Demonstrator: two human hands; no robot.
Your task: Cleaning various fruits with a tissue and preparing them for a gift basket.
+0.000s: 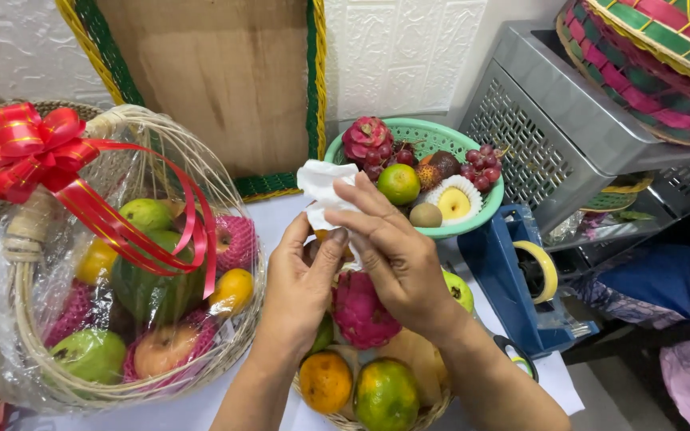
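Both hands are raised over a small wicker fruit basket (433, 415) and pinch a white foam fruit net (323, 185) between them. My left hand (301, 283) grips its lower part with thumb and fingers. My right hand (393, 247) holds it from the right, fingers stretched across the top. Under the hands lie a pink dragon fruit (358, 310), an orange (325, 381), a green-orange citrus fruit (386, 393) and a green fruit (460, 289).
A large wrapped gift basket (121, 263) with a red ribbon bow (29, 148) stands at the left. A green plastic colander (433, 137) of fruit sits behind. A blue tape dispenser (521, 275) stands to the right, a grey metal rack (569, 120) beyond it.
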